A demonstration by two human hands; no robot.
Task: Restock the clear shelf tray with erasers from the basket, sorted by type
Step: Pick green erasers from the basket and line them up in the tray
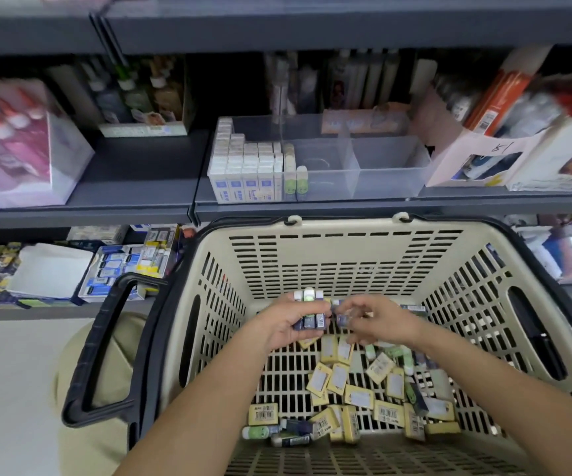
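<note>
Head view: both your hands over the basket, each holding erasers.
Your left hand grips a row of dark-sleeved erasers side by side. Your right hand pinches a single eraser at its fingertips, just beside that row. Yellow-sleeved erasers lie loose on the basket floor below. On the shelf above, the clear tray holds white boxed erasers packed in its left compartment, with green erasers standing beside them.

Grey shelf, pink glue bottles boxed at left, orange packs at right
</note>
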